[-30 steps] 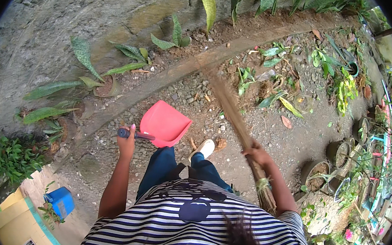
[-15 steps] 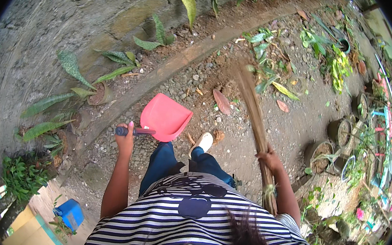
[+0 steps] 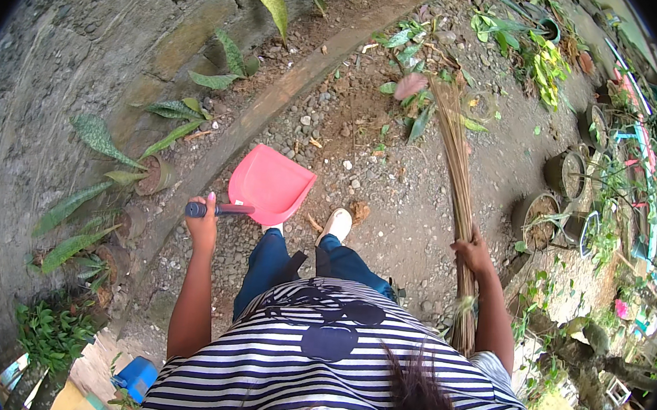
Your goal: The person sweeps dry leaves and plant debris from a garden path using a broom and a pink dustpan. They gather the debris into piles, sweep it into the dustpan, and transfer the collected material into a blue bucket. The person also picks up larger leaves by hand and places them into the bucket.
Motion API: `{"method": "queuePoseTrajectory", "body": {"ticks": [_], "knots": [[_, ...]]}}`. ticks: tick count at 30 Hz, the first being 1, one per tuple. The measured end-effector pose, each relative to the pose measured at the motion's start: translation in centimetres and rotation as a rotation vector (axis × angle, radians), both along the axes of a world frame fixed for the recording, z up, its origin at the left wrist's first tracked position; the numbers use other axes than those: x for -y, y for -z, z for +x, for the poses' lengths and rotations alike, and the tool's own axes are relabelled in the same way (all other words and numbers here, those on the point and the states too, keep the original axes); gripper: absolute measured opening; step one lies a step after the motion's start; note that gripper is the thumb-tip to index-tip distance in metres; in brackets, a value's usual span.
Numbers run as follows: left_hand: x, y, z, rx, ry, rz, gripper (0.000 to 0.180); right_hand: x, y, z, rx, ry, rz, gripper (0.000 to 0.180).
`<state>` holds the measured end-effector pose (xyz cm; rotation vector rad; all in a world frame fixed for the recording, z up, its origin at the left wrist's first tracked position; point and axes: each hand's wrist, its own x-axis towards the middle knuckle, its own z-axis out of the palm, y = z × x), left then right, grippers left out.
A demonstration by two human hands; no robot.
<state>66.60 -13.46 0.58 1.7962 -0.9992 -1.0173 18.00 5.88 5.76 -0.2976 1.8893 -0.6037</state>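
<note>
Left hand point(image 3: 202, 229) gripping pink dustpan point(image 3: 271, 185), white mark point(image 3: 240, 203) too tiny to read; right hand point(image 3: 476, 257) has a broom point(image 3: 457, 178), leaves point(image 3: 410, 86) by its tip.

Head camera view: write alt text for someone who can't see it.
A person's left hand holds a pink dustpan by its handle; the right hand grips a stick broom extending toward leaves on gravelly ground. A rough wall stands along the left.

Pink dustpan point(image 3: 273, 185), tan broom point(image 3: 458, 170), navy-and-white striped shirt point(image 3: 271, 367), blue trousers point(image 3: 261, 272), cream shoe point(image 3: 337, 223)
</note>
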Motion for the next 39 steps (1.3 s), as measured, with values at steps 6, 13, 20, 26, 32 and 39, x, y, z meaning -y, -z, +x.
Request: {"method": "queuePoseTrajectory", "body": {"ticks": [6,13,20,26,32,39], "knots": [[0.5,0.3,-1.1,-0.014,0.081,0.024,0.022,-4.7,3.7,4.2,0.18,-0.132,-0.031,0.066],[1.1,-0.3,-0.9,-0.024,0.081,0.0,0.022,-0.9,4.8,-0.5,-0.035,-0.003,-0.058,0.063],[1.3,-0.1,-1.9,0.035,0.097,-0.007,0.023,-4.6,7.1,5.5,0.161,-0.211,-0.138,0.053],[1.9,-1.0,-1.6,0.002,0.079,0.011,0.025,-2.3,7.4,-2.6,-0.066,0.017,0.022,0.057],[2.0,0.8,-2.0,0.02,0.102,-0.027,0.026,-5.2,4.0,1.5,0.015,0.047,-0.025,0.07],[3.7,-0.7,-5.4,0.032,0.168,-0.051,0.025,-9.4,8.1,-2.0,0.033,0.116,0.088,0.051]]}}
